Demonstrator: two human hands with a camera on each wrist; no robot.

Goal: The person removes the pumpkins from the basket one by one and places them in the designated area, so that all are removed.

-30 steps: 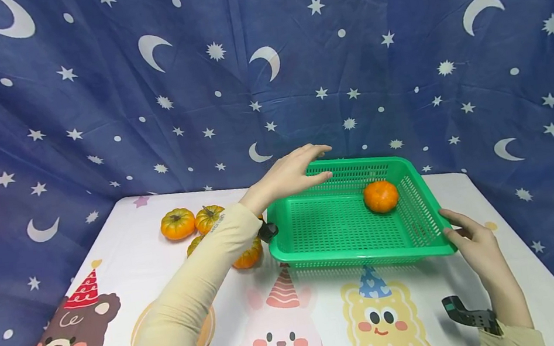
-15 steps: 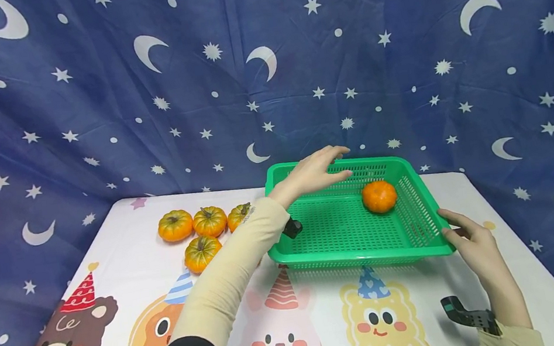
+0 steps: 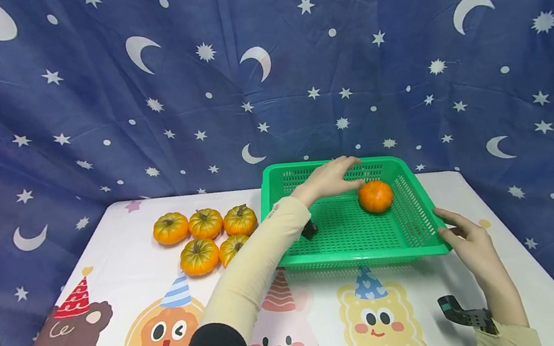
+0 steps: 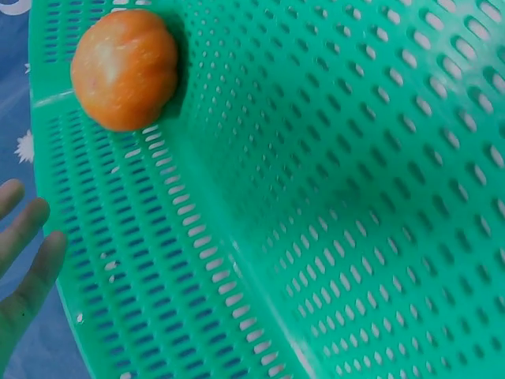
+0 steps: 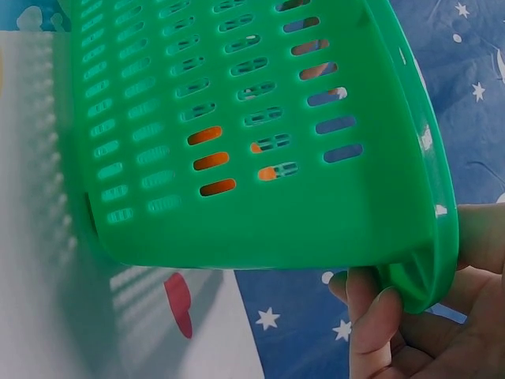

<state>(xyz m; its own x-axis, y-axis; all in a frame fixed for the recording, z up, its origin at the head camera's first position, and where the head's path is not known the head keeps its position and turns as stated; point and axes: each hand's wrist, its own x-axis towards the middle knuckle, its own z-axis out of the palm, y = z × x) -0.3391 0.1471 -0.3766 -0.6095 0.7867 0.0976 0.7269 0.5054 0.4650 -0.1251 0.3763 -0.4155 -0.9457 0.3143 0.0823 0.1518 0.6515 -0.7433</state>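
A green plastic basket (image 3: 350, 236) with slotted walls stands at the back of the table. Inside it, toward the right end, lies one small orange pumpkin (image 3: 376, 197), smooth side showing. My left hand (image 3: 330, 179) hovers over the basket just left of that pumpkin, fingers spread and holding nothing. In the left wrist view, the fingertips (image 4: 52, 245) appear apart from the pumpkin (image 4: 125, 71). My right hand (image 3: 471, 240) grips the basket's right front corner. The right wrist view shows its thumb and fingers curled around the rim (image 5: 430, 288), with orange visible through the slots.
Several orange-green pumpkins (image 3: 199, 256) sit grouped left of the basket, one partly behind my left sleeve (image 3: 253, 265). The white tablecloth (image 3: 130, 264) carries printed cartoon faces. A blue curtain (image 3: 295, 76) with moons and stars hangs right behind the table.
My left hand has moved right and slightly down over the basket toward the pumpkin inside. More of the pumpkins on the left now show. My right hand keeps its hold on the basket.
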